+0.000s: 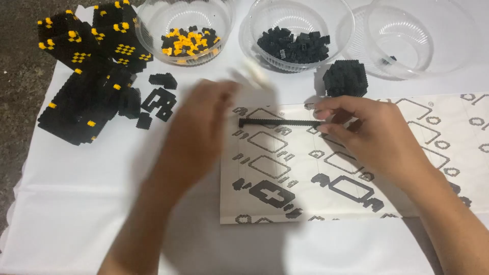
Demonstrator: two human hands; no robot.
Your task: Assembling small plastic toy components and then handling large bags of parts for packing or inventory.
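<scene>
A right hand (377, 135) pinches one end of a long black brick strip (280, 122) over the instruction sheet (356, 168), the blurred left hand (201, 130) too smeared to read its grip, large black-and-yellow sections (86, 71) already built, bowls of loose bricks (293, 46) unused.

**Count on the bench**

Three clear bowls (183, 30) (298, 33) (423, 35). One instruction sheet (356, 203). One black strip (280, 122). One black cube (345, 77). Two hands (198, 132) (372, 132). Loose black pieces (160, 99) beside the big build are too clustered to count.
</scene>
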